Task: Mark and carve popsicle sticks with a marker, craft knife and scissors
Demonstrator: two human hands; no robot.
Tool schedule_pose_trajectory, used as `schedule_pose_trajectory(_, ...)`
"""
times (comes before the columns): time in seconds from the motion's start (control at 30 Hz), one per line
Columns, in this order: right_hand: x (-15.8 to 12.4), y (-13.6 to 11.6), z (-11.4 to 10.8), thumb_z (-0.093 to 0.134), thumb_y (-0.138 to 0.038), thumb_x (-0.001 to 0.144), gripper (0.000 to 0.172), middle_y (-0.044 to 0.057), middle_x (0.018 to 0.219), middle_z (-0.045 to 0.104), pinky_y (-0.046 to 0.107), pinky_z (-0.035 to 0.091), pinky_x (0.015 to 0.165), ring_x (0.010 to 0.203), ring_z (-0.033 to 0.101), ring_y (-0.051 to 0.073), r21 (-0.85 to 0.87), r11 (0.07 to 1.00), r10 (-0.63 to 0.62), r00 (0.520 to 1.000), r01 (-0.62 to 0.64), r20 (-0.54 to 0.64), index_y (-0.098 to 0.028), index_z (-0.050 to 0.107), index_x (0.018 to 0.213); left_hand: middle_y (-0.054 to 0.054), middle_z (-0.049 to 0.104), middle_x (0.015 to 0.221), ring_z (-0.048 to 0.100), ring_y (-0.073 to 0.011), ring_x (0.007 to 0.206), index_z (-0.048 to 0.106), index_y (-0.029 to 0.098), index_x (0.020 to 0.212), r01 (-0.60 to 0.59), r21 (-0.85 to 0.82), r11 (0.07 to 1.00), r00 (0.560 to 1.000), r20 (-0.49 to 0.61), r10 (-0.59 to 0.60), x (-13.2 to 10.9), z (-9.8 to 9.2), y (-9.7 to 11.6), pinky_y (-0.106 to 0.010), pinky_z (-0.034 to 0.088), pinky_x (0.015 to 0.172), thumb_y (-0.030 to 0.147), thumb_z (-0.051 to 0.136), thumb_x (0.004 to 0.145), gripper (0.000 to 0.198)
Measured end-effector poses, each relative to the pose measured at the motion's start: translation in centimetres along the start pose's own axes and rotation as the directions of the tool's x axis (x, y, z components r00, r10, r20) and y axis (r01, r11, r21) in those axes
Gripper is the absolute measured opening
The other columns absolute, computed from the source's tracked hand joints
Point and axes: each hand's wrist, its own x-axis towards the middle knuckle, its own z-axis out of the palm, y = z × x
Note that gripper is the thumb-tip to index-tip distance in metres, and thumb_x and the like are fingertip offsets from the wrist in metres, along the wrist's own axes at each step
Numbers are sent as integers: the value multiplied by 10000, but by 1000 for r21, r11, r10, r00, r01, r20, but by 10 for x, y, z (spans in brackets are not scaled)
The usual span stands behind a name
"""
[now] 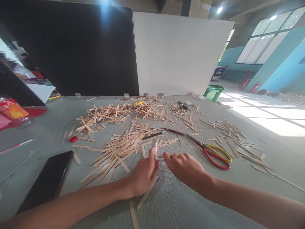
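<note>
My left hand (143, 175) pinches a pale wooden craft stick (156, 147), which stands up between thumb and fingers. Close on its right, my right hand (186, 163) is closed, its thumb and fingertips around a thin light-brown piece (160, 156) whose end points at that stick. Most of this piece is hidden by the fingers, so I cannot make out its kind. Beneath my left wrist lies another craft stick (146, 195). Just beyond the hands is a loose pile of craft sticks (126, 143), with a black pen (153, 135) resting on its right side.
Scissors (203, 146) with red and yellow handles lie right of my right hand, near a dark red pen (173, 131). Broken sticks (147, 111) are heaped farther back. A black phone-like slab (47, 178) and a red ring (73, 139) lie left. Upright panels (181, 54) close off the back.
</note>
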Motion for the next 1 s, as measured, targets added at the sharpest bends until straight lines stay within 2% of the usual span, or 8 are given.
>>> schedule_pose_trajectory(0.13,0,10,15,547,41,876,281,-1,737,736,342,223,457,561,708,179,112,992,-60,998,58,13,-163,560,1068,14,605,629,588,-200,505,240,127,1458,-22,65,998,998,65,18,1,1,1,-272,279,506,254,293,1076,406)
schedule_pose_trajectory(0.3,-4,10,-1,521,101,845,275,0,647,688,318,223,458,530,682,147,8,999,-37,998,37,-46,-161,556,922,26,580,574,574,-214,459,259,98,1460,31,192,981,995,84,-48,1,4,5,-259,264,464,307,260,1083,431)
schedule_pose_trajectory(0.47,-1,16,11,563,23,890,241,-15,661,701,326,199,451,519,676,149,31,992,-122,992,122,-23,-156,586,1050,3,626,621,638,-235,523,257,105,1465,-12,212,977,998,67,-3,2,5,4,-281,349,503,264,285,1066,430)
schedule_pose_trajectory(0.63,-1,2,2,567,3,904,168,3,621,647,253,314,472,529,657,142,94,996,12,997,-5,-71,-159,610,920,0,637,624,654,-239,519,255,106,1465,64,209,976,994,79,-82,2,1,8,-278,339,497,253,275,1066,426)
schedule_pose_trajectory(0.73,7,1,-6,562,-7,926,153,24,624,651,244,363,486,542,670,158,120,991,61,995,-52,-77,-149,619,909,10,635,624,661,-232,522,295,126,1434,95,181,979,995,22,-101,2,-2,6,-270,343,505,270,260,1077,386)
schedule_pose_trajectory(0.87,22,13,3,527,12,933,209,42,684,707,267,398,487,561,695,185,99,991,-86,995,91,-46,-127,616,1061,-35,696,706,709,-256,623,315,132,1420,95,136,986,992,-96,-83,5,-2,-1,-300,408,568,258,282,1074,369)
schedule_pose_trajectory(0.93,24,13,5,529,10,934,229,39,692,712,267,403,487,559,692,181,106,987,-112,993,117,-45,-122,613,1102,-54,709,730,718,-268,644,326,126,1407,118,136,984,990,-96,-105,6,-1,-2,-312,418,579,248,288,1067,364)
schedule_pose_trajectory(1.0,22,6,2,539,5,937,188,43,678,701,259,408,490,565,688,175,116,991,-57,997,63,-54,-123,629,1041,-47,700,724,711,-266,625,340,136,1392,138,147,979,988,-83,-127,6,0,-1,-305,398,565,261,293,1066,353)
